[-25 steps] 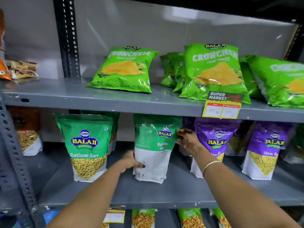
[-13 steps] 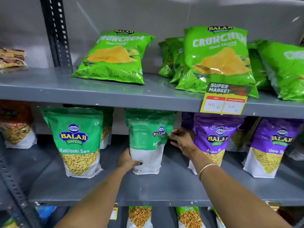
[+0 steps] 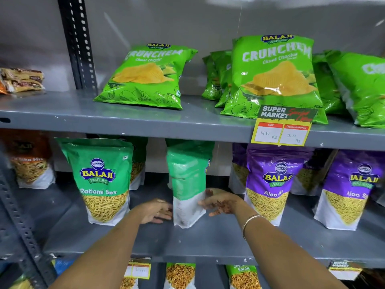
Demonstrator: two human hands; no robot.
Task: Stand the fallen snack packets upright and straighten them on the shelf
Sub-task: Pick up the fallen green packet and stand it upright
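Note:
A green and white Ratlami Sev packet (image 3: pixel 187 184) stands upright on the middle shelf (image 3: pixel 208 243), turned so its back and side face me. My left hand (image 3: pixel 155 211) rests against its lower left edge, fingers spread. My right hand (image 3: pixel 220 202) holds its lower right edge. Another Ratlami Sev packet (image 3: pixel 102 180) stands upright to the left with its front facing out. Purple Aloo Sev packets (image 3: pixel 270 182) stand to the right. On the upper shelf (image 3: pixel 62 115), green Crunchem chip bags (image 3: pixel 145 78) lean back against the wall.
A yellow price tag (image 3: pixel 281 130) hangs from the upper shelf's front edge. A dark slotted upright (image 3: pixel 77 42) rises at the left. An orange mix packet (image 3: pixel 29 161) stands at the far left. More packets (image 3: pixel 181 276) fill the shelf below.
The green packet has been rotated so its front logo no longer shows. My right hand dropped from the packet's upper edge to its lower right side. The camera view shifted downward.

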